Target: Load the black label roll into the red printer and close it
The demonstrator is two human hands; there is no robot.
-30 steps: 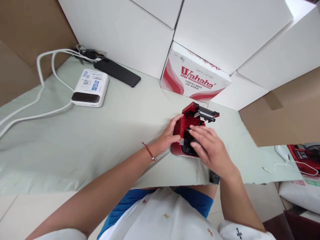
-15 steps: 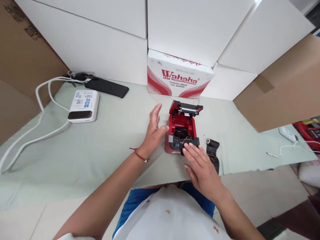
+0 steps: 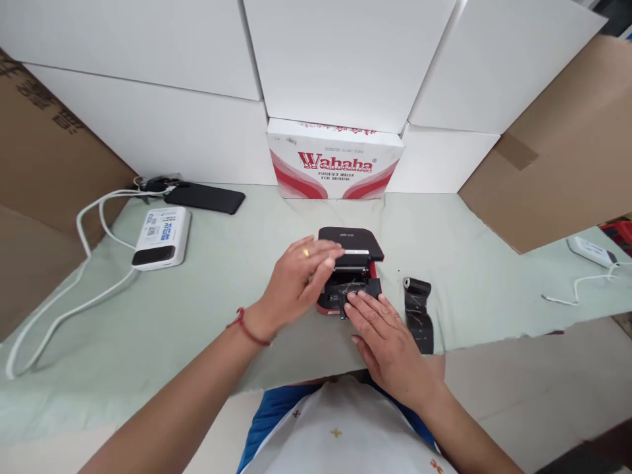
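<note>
A small red and black label printer (image 3: 351,236) stands on the table in front of me, its lid tilted partway down. On the lid's left front edge lies my left hand (image 3: 302,280), fingers stretched out. My right hand (image 3: 388,336) lies flat with its fingertips on a black printed strip (image 3: 344,307) that hangs over the printer's front. The strip's inner part is mostly hidden under the lid. To the right of the printer, a black roll of the same look (image 3: 417,316) lies partly unwound.
A Wahaha carton (image 3: 338,164) stands behind the printer against white boxes (image 3: 345,59). At the left are a black phone (image 3: 205,197), a white power bank (image 3: 165,237) and white cables (image 3: 64,299). Brown cardboard (image 3: 557,158) borders the right, near a white device (image 3: 591,251).
The printer's lid has swung from upright to partly lowered. My left hand has moved from beside the printer onto the lid. My right hand stays on the strip. The camera view has shifted slightly.
</note>
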